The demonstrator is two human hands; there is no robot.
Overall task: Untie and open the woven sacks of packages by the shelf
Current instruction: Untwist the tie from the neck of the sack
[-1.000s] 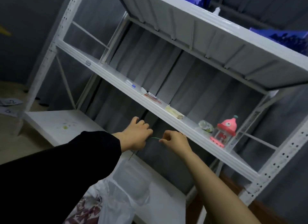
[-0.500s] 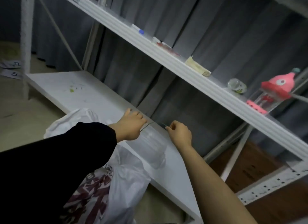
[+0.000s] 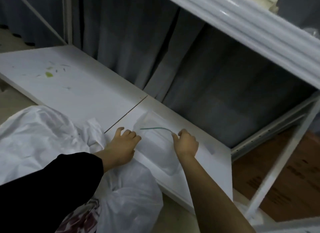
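A white sack lay on the floor against the front edge of the bottom shelf, its mouth bunched up toward the left hand. Just in front of it, lower in the view, sat a thin plastic bag with something red-and-white patterned showing through it; what that was could not be told. A clear plastic tray rested on the shelf between the two hands, and it looked to hold nothing.

The bottom shelf was a white board with a seam across it and a few green smudges toward its far left end. A white metal shelf beam ran overhead on the right, and a white upright post stood at the right. Gray curtain hung behind the shelving. Brown cardboard lay on the floor to the right.

The left hand, on an arm in a black sleeve, rested with loosely curled fingers on the gathered mouth of the sack at the shelf edge; whether it gripped the fabric could not be told. The right hand, bare-armed, pinched one end of a thin green tie, which arched out over the tray toward the left hand without reaching it.
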